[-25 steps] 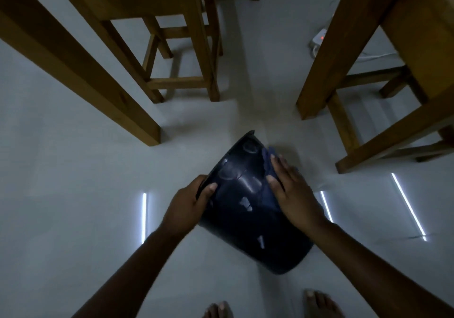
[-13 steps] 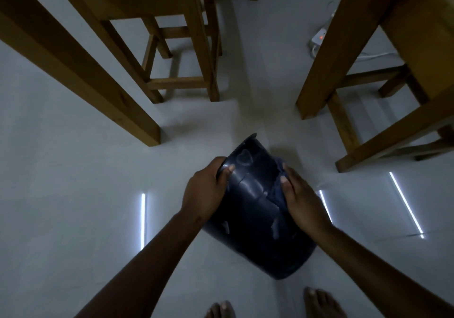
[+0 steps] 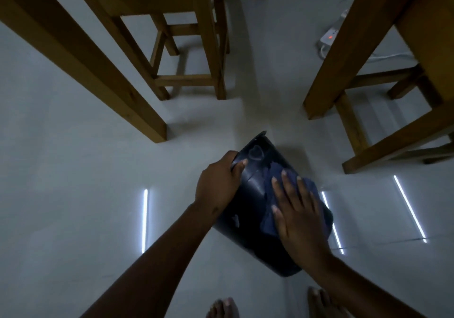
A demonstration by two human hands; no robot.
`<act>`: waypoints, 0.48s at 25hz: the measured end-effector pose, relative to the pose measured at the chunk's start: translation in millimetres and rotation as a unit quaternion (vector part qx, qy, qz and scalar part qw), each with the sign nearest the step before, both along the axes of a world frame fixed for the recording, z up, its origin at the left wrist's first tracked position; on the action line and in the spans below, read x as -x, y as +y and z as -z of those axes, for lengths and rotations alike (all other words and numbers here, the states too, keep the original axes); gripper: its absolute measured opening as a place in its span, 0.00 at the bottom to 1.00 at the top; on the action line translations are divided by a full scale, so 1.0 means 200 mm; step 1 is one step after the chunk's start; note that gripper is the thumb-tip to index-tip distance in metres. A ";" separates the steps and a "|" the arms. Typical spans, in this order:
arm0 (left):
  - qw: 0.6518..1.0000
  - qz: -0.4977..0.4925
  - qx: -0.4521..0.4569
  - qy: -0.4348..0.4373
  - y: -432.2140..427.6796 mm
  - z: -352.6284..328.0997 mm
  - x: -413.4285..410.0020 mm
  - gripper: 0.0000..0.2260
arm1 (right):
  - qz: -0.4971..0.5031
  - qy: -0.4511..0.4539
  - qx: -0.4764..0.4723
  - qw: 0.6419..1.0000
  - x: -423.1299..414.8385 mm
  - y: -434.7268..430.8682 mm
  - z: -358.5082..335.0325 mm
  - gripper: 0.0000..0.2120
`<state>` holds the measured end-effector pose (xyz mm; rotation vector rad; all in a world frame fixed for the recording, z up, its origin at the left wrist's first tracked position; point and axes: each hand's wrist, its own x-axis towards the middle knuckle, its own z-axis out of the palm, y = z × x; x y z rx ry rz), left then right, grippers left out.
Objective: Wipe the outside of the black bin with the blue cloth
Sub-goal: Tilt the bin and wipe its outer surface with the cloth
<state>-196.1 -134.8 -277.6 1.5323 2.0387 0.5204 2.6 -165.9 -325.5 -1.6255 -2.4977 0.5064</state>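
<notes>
The black bin (image 3: pixel 248 222) is tilted on the pale floor, its base pointing away from me and its mouth toward my feet. My left hand (image 3: pixel 218 182) grips the bin's far left edge near the base. My right hand (image 3: pixel 297 209) lies flat, fingers spread, pressing the blue cloth (image 3: pixel 272 187) against the bin's upper outside wall. Most of the cloth is hidden under that palm; folds show at the fingertips and along the thumb.
A wooden table leg (image 3: pixel 81 57) slants in at the left. A wooden stool (image 3: pixel 191 47) stands beyond the bin. More wooden legs and rails (image 3: pixel 348 67) rise at the right, with a white power strip (image 3: pixel 329 38) behind. My bare feet (image 3: pixel 223 308) are at the bottom.
My right hand has slid with the cloth from the bin's right side onto its top wall. The left hand has shifted up toward the base edge, and the bin has turned slightly.
</notes>
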 end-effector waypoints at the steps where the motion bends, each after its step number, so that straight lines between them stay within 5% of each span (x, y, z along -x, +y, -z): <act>1: 1.000 0.001 0.004 0.001 0.01 0.00 0.00 0.13 | -0.034 -0.012 -0.009 0.999 0.01 -0.06 0.00 0.27; 4: 0.992 0.025 0.035 -0.118 -0.01 0.00 0.07 0.13 | -0.089 -0.030 -0.066 0.993 0.01 0.03 0.01 0.29; 6: 0.984 0.020 0.069 -0.164 -0.10 0.03 0.12 0.11 | -0.015 0.015 -0.018 1.000 -0.06 0.23 0.03 0.29; 10: 0.998 -0.006 0.031 -0.054 -0.11 0.03 0.05 0.11 | 0.092 0.107 0.091 0.986 -0.22 0.20 0.07 0.30; 12: 1.000 0.017 0.009 -0.005 -0.02 0.01 0.02 0.12 | 0.026 0.076 0.065 0.995 -0.13 -0.05 0.06 0.29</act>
